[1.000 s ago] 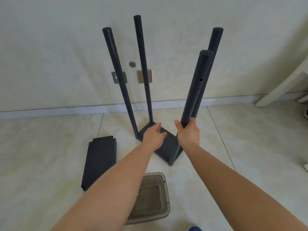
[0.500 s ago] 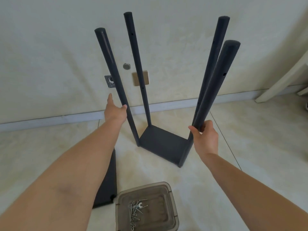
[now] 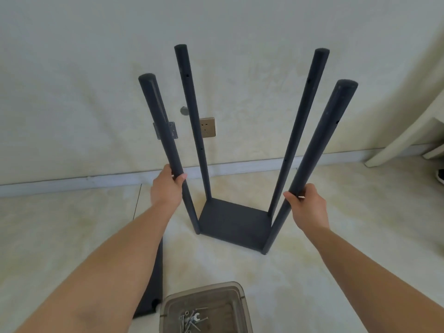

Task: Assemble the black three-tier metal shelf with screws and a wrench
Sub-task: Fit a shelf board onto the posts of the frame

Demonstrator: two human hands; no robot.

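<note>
Shelf frame stands on the floor near the wall: four poles rising from one base panel. Left hand grips the near-left pole; right hand grips the near-right pole. One loose panel lies partly under the left forearm; one clear bin holds screws and a wrench.

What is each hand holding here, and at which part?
Left hand grips the near-left black metal post around mid-height; right hand grips the near-right black metal post around its lower-middle.
</note>
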